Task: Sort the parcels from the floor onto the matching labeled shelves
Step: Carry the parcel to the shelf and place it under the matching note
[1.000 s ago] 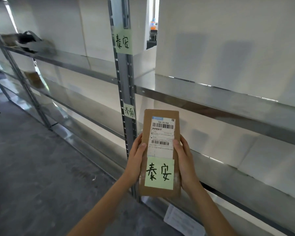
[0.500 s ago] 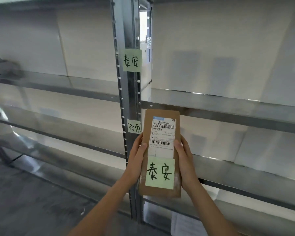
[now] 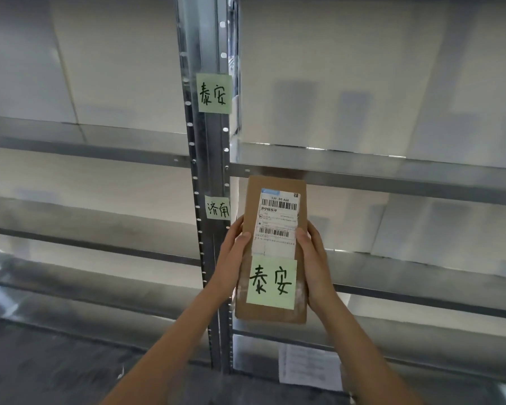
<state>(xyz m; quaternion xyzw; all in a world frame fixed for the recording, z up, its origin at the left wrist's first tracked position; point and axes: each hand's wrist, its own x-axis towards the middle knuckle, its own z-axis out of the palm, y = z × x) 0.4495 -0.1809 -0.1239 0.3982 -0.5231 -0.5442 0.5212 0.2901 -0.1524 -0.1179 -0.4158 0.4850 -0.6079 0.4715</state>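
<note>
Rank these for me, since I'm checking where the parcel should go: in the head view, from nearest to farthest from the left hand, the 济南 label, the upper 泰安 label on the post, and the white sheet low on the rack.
1. 济南 label: on the post, just above the left hand.
2. White sheet: low on the rack, below and right.
3. 泰安 label: highest on the post.

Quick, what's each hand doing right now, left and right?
Left hand: grips the left edge of the cardboard parcel, thumb on its front.
Right hand: grips the parcel's right edge, thumb on its front.
</note>
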